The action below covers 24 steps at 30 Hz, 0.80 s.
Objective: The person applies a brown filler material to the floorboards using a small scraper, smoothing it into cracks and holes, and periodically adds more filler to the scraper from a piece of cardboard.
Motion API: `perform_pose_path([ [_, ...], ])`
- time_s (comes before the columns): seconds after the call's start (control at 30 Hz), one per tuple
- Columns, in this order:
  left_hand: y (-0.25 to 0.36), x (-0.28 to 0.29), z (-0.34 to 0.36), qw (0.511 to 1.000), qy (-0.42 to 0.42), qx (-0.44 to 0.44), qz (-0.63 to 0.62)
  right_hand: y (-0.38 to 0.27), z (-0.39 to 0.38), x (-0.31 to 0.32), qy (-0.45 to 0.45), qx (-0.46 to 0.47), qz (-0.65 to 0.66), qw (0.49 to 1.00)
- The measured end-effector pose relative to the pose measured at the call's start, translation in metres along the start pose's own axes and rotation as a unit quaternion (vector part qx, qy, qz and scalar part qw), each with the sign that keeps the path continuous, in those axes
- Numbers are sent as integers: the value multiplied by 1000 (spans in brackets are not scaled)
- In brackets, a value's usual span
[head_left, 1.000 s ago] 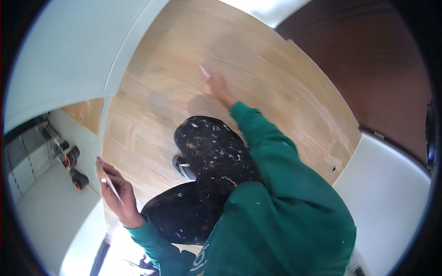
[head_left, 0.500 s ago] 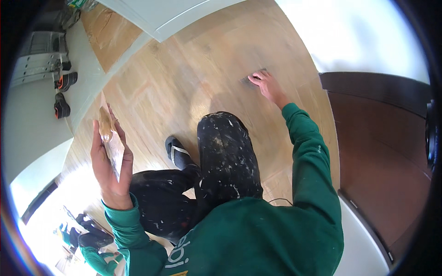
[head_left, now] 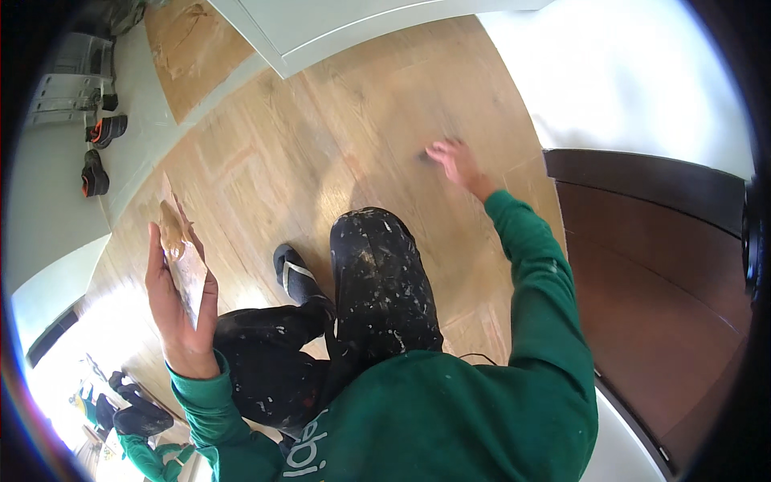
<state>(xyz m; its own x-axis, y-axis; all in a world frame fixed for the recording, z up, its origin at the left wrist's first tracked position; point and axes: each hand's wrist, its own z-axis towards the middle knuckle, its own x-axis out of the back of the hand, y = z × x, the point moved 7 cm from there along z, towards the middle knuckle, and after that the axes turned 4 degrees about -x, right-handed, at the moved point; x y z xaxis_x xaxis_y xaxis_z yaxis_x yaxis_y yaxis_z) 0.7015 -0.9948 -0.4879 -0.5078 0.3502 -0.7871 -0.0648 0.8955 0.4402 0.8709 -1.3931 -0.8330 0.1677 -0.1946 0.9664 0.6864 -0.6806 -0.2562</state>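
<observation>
My left hand is raised at the left, closed round a thin flat board held on edge. A glossy lump of brown putty clings to the upper part of that board. Out at the right, my right hand is low over the wood-patterned floor, smeared by motion. At its fingertips shows a dark, flat scraper, mostly hidden and blurred. Whether the scraper touches the floor right now cannot be made out.
Brown door panels and a white wall stand at the right. A white cabinet is ahead. Dark shoes and a ladder are at far left. Another person in green works at lower left.
My right hand has swept slightly nearer to me and turned, and the scraper is now blurred. My left hand still holds the board. The whole view has shifted a little.
</observation>
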Motion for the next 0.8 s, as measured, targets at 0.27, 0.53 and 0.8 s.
perform_pose_path([
  [0.27, -9, 6, 12, 999, 13, 17, -47, 14, 41, -29, -35, -48, 19, 998],
  [0.53, -19, 9, 29, 995, 3, 47, -87, -38, -178, -18, -70, -69, 30, 995],
  [0.8, -41, 1, 43, 987, -25, 114, -108, -78, -359, -26, -172, -135, 26, 976],
])
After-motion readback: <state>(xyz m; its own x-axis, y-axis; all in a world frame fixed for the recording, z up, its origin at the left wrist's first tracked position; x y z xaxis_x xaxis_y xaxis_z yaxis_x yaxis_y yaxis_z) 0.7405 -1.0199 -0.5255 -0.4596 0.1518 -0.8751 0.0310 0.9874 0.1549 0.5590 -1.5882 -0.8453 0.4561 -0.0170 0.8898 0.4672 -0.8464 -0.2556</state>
